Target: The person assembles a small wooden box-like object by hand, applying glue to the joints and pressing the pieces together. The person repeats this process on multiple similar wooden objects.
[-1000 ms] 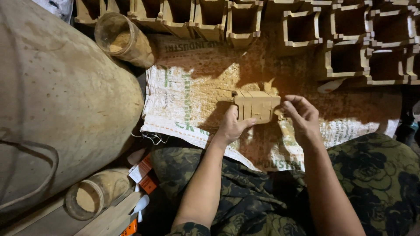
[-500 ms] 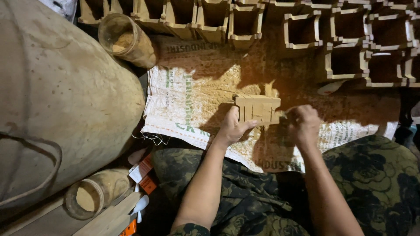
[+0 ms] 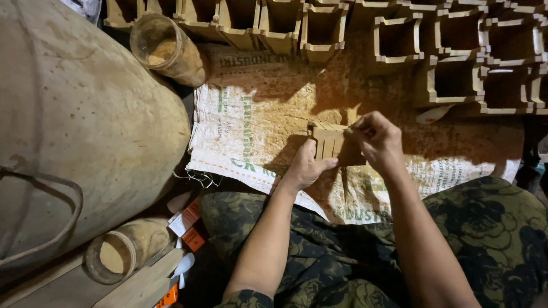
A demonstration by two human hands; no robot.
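A small slatted wooden panel [image 3: 330, 142] is held upright over a dusty woven sack [image 3: 257, 120] spread on the floor. My left hand [image 3: 305, 166] grips its lower left edge, thumb along the side. My right hand [image 3: 374, 137] closes over the panel's right end, fingers curled on top and hiding that edge. Both forearms reach out from my lap, which is covered in dark flower-patterned cloth [image 3: 491, 228].
Rows of open square wooden boxes [image 3: 456, 80] line the far edge of the sack. A sawdust-coated jar [image 3: 165, 48] lies at the upper left and another jar [image 3: 123, 251] at the lower left. A large rounded sack-like bulk [image 3: 74, 131] fills the left.
My right hand has closed in from the panel's right side onto its right end, and the panel has shifted slightly right. The left hand keeps its grip.
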